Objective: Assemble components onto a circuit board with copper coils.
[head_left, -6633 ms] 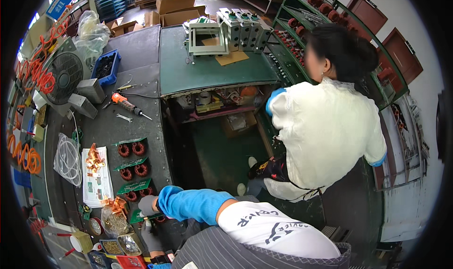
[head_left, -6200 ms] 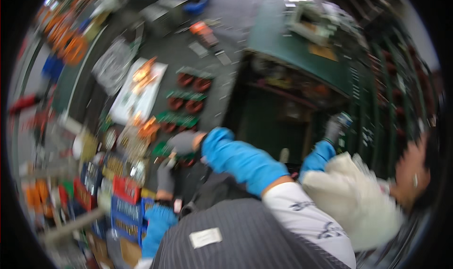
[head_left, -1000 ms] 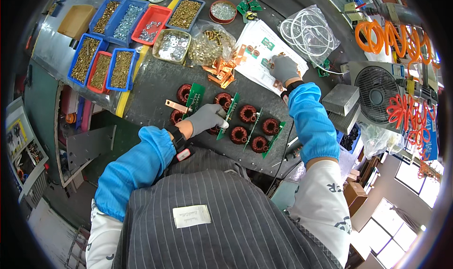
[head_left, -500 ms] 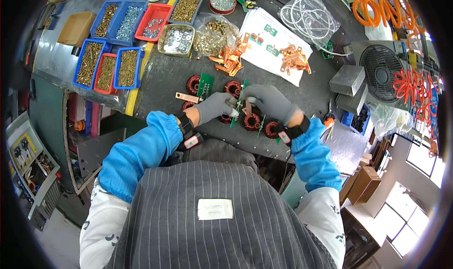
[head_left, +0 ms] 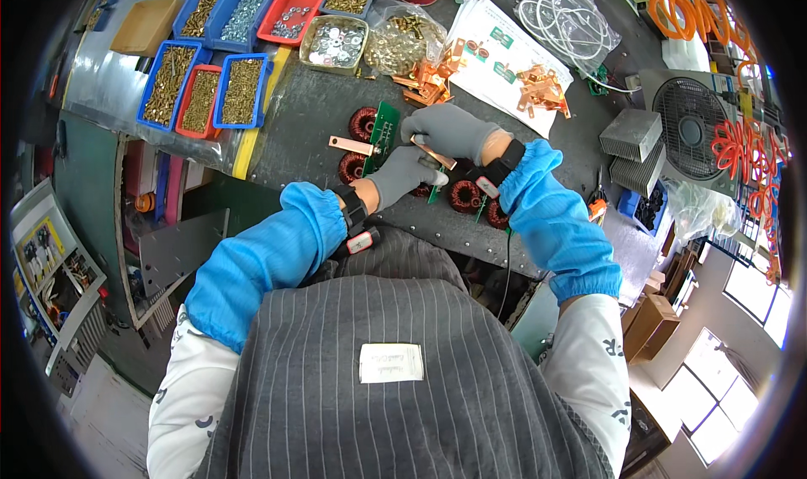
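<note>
My gloved left hand (head_left: 401,177) is closed on a green circuit board (head_left: 434,195), mostly hidden behind its fingers. My gloved right hand (head_left: 452,134) is curled just above, its fingertips bent over the same spot; what they pinch, if anything, is hidden. From between the hands a flat copper bar (head_left: 440,157) slants out. To the left, another green board (head_left: 386,128) stands on edge with a copper bar (head_left: 350,146) and red-brown wound ring coils (head_left: 363,124) against it. More coils (head_left: 465,196) sit just right of my left hand.
Beyond my hands lie a pile of copper pieces (head_left: 427,81), a bag of brass parts (head_left: 405,40) and printed sheets (head_left: 496,54) bearing more copper pieces. Blue and red bins (head_left: 242,92) of small hardware stand at left. Finned metal blocks (head_left: 632,136) and a fan (head_left: 689,124) stand at right.
My right hand has shifted from the board's right side to over its upper end, closer to my left hand. The view has shifted, so the bench appears higher and further right.
</note>
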A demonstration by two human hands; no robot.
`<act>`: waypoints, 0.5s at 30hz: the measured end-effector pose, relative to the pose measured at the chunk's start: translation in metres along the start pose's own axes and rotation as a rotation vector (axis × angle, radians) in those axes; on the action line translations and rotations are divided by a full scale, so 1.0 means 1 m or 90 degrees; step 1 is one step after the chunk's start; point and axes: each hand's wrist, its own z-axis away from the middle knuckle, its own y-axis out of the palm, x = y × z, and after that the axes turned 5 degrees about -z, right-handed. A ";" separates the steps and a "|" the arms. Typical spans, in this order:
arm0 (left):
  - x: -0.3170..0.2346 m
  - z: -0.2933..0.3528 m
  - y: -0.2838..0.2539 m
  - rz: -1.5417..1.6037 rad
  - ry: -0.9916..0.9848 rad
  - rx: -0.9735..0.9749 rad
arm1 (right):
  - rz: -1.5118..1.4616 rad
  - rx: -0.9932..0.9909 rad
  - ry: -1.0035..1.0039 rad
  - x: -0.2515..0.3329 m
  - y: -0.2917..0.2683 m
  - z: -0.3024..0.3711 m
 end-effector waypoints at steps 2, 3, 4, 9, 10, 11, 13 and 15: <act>-0.003 0.002 0.006 -0.006 -0.020 -0.009 | -0.015 -0.013 0.012 0.001 0.004 -0.004; -0.007 0.005 0.013 0.022 -0.014 -0.049 | -0.010 -0.015 0.036 0.003 0.008 -0.005; -0.013 0.007 0.018 0.049 -0.008 -0.089 | -0.005 -0.017 0.060 0.003 0.009 -0.005; -0.007 0.005 0.027 -0.002 -0.047 -0.161 | -0.034 0.007 0.079 0.003 0.010 -0.012; -0.008 0.004 0.028 0.011 -0.040 -0.163 | -0.027 -0.006 0.051 -0.003 0.011 -0.012; -0.009 0.003 0.026 0.010 -0.042 -0.164 | -0.028 -0.007 0.050 -0.004 0.010 -0.013; -0.013 0.002 0.017 0.065 -0.135 -0.137 | -0.047 0.026 0.036 -0.006 0.008 -0.014; 0.006 -0.008 0.011 0.095 -0.114 -0.138 | -0.069 -0.001 0.031 -0.009 0.011 -0.014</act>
